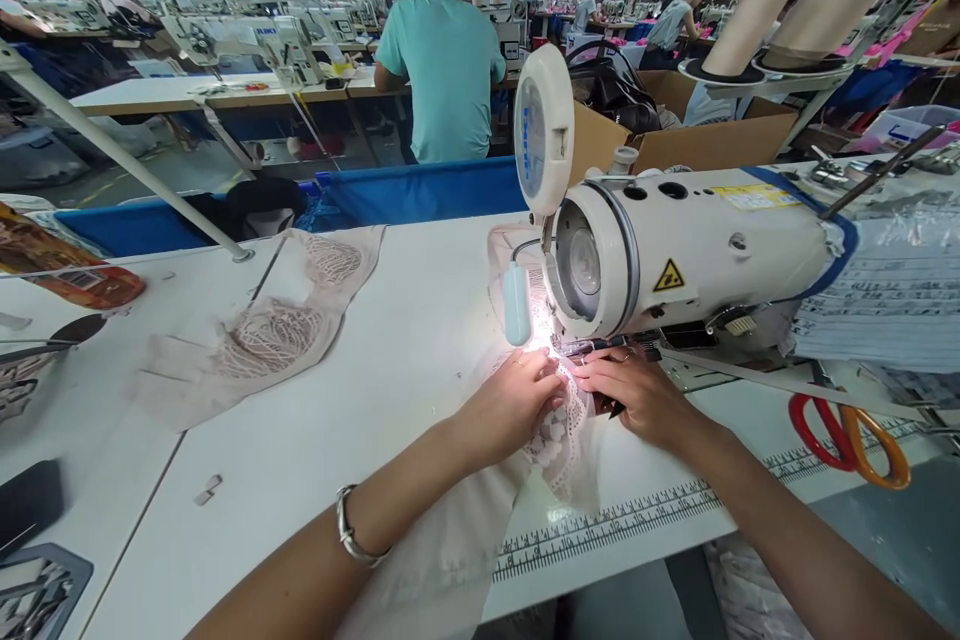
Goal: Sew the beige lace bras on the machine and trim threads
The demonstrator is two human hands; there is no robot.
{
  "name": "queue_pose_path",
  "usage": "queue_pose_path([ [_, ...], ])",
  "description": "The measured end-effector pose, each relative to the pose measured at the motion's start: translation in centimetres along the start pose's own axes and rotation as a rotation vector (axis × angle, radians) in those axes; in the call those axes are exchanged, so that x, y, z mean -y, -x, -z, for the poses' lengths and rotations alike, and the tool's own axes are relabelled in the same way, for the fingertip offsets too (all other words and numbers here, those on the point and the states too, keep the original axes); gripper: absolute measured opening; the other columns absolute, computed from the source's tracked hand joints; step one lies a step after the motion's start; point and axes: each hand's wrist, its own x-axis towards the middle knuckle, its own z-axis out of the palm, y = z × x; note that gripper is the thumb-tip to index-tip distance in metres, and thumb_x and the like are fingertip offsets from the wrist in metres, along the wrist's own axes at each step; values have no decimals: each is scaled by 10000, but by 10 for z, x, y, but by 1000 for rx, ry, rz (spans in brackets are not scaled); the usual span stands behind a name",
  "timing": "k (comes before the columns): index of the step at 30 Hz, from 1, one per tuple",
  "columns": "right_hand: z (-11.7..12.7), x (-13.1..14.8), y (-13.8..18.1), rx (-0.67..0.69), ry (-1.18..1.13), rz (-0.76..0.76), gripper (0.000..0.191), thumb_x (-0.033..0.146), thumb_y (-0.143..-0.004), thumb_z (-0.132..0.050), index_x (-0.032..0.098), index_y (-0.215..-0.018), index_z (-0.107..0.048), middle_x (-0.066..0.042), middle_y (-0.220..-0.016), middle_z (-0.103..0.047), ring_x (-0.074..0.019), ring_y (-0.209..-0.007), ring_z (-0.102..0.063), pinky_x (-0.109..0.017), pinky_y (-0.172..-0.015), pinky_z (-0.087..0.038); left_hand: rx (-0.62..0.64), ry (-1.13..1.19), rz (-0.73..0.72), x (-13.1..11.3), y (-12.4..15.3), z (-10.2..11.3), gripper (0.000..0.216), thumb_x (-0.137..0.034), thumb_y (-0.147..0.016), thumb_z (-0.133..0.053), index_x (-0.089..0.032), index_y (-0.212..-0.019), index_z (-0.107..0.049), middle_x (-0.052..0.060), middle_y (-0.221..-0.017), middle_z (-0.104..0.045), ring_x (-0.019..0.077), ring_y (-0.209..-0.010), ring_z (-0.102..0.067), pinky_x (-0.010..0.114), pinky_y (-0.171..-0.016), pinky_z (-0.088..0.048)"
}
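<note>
Pale pink lace fabric (559,435) lies under the lit needle area of a white sewing machine (690,240) and trails toward the table's front edge. My left hand (517,400) is closed on the lace left of the needle, its fingers bent and pressed together. From the right, my right hand (634,390) pinches the edge of the same lace, fingertips close to the presser foot. Beneath its palm shows a small dark pointed object that I cannot make out. A small lamp (516,305) hangs beside the machine head, lighting the stitching spot.
Another lace piece (277,335) lies on the table (405,320) at left. Red and orange handled scissors (851,440) are at right, near a printed ruler strip (615,525). Thread cones (757,15) stand behind the machine. A person in a teal shirt (442,70) sits ahead.
</note>
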Motion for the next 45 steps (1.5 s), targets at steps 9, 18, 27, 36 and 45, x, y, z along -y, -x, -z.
queue_pose_path([
  [9,7,8,-11,-113,88,82,533,-103,-723,-363,198,-1018,-689,-34,-1119,-744,-202,-1034,-640,-315,-737,-513,2,-92,47,16,-3,-2,229,-209,-1034,-407,-157,-1010,-628,110,-1127,-629,226,-985,-582,366,-839,-497],
  [18,8,10,-11,-181,39,102,541,-110,-719,-372,201,-1042,-675,-27,-1067,-751,-184,-993,-652,-304,-776,-540,150,-204,-250,6,-1,6,179,-203,-1000,-506,-177,-1097,-654,78,-1079,-671,204,-987,-598,337,-826,-455],
  [27,2,7,-10,-164,-23,72,627,-89,-712,-355,205,-1182,-647,-41,-1117,-738,-203,-1036,-650,-354,-845,-557,77,-416,-97,-7,4,-9,570,-595,-955,-551,-158,-1318,-579,95,-1063,-610,204,-813,-546,348,-730,-390],
  [36,9,14,-11,-182,-5,118,332,-21,-881,-442,189,-966,-684,-47,-991,-750,-203,-920,-617,-342,-711,-483,59,-361,-143,-6,1,-6,257,-303,-1026,-468,-118,-952,-630,114,-1022,-629,242,-925,-575,368,-765,-488],
  [45,7,13,-10,-135,41,91,508,-75,-747,-387,173,-1107,-647,-46,-1070,-748,-217,-972,-622,-351,-734,-478,53,-395,-67,-4,0,-3,300,-296,-1019,-474,-88,-1213,-570,154,-1109,-639,274,-925,-583,402,-735,-523],
])
